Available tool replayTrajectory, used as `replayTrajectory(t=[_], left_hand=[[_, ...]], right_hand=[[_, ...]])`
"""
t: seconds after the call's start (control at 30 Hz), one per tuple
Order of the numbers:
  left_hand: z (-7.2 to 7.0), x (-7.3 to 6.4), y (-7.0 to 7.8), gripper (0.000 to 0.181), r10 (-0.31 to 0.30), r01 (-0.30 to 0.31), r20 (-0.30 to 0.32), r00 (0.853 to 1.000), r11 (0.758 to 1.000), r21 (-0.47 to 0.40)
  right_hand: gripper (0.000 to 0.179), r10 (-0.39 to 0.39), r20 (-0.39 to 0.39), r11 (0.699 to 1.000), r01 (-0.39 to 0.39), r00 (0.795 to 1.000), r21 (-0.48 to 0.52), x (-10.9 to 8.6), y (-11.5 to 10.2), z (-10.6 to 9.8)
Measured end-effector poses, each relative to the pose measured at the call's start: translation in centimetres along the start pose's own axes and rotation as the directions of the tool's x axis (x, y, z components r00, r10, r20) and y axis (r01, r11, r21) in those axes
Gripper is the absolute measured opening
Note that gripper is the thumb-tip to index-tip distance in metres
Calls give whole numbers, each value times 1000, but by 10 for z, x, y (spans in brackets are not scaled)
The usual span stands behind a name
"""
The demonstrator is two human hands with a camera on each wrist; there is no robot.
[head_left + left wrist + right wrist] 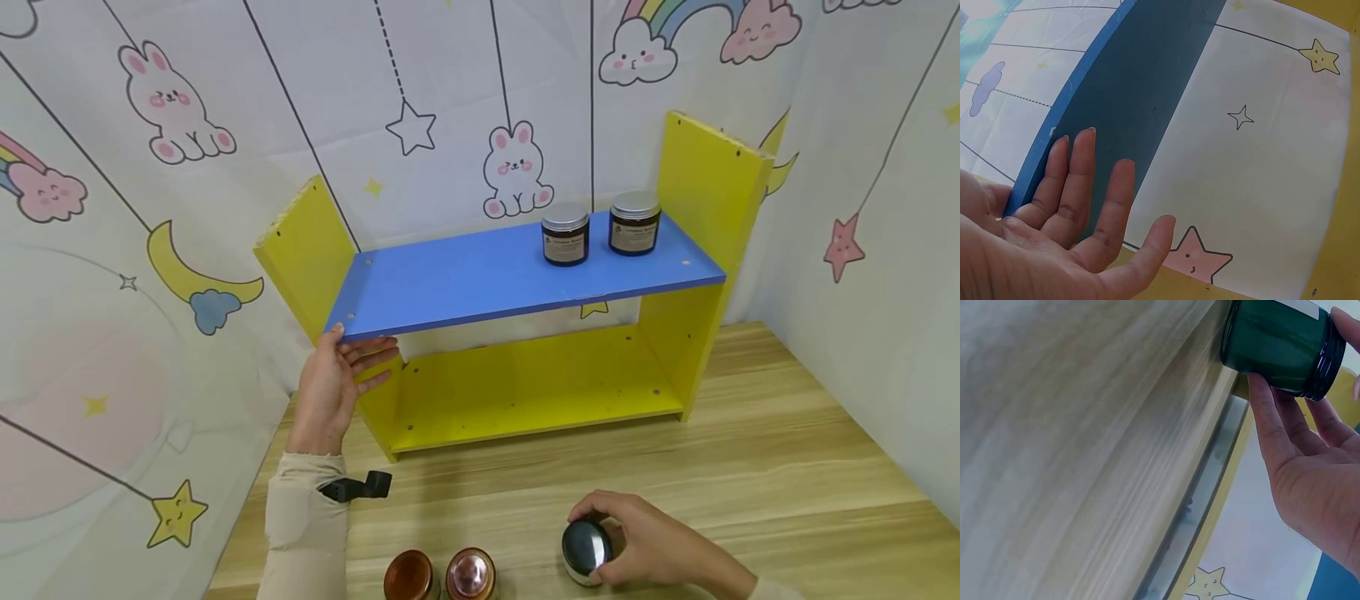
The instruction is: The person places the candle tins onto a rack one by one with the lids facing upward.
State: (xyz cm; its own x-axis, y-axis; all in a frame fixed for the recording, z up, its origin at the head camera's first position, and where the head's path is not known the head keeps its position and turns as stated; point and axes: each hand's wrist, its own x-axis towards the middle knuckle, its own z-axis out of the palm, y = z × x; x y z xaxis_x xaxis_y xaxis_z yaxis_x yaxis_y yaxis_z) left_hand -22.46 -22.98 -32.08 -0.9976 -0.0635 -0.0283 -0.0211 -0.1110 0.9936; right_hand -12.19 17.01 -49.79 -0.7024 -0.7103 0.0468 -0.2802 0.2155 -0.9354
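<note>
My left hand (330, 385) is at the left front corner of the blue shelf board (465, 275). Its thumb lies on top of the board and its fingers (1079, 178) extend beneath, so the edge sits between them. A dark green glass jar (1275, 344) with a black lid (587, 546) is in my right hand (648, 542), held by thumb and fingers around the lid. That jar is upright, low over the wooden table; whether it touches the wood I cannot tell. Two dark jars with silver lids, a left one (566, 235) and a right one (634, 223), stand on the board's right half.
Two amber jars, one at left (411, 575) and one beside it (471, 573), stand at the table's front edge of view. Yellow side panels (712, 183) and a yellow bottom shelf (525, 387) frame the unit. A patterned cloth (450, 50) hangs behind.
</note>
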Motion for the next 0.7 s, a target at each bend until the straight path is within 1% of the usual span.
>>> replayTrajectory(t=[0.07, 0.3, 0.37, 0.53, 0.7], left_hand=[[0, 0, -1, 53, -1, 1, 1, 1000, 1000, 0], [0, 1, -2, 53, 3, -3, -3, 1000, 1000, 2], [0, 1, -2, 53, 4, -4, -1, 1000, 1000, 1], [0, 1, -1, 52, 4, -4, 2, 1000, 1000, -1], [1, 0, 0, 52, 8, -8, 3, 1000, 1000, -3]], right_hand=[[52, 1, -9, 1000, -1, 1000, -7, -1, 0, 0], [51, 1, -14, 1000, 0, 1000, 22, -2, -1, 0], [50, 4, -19, 1000, -4, 1000, 14, -3, -1, 0], [48, 29, -32, 1000, -29, 999, 3, -4, -1, 0], [49, 48, -38, 999, -47, 998, 26, -4, -1, -1]])
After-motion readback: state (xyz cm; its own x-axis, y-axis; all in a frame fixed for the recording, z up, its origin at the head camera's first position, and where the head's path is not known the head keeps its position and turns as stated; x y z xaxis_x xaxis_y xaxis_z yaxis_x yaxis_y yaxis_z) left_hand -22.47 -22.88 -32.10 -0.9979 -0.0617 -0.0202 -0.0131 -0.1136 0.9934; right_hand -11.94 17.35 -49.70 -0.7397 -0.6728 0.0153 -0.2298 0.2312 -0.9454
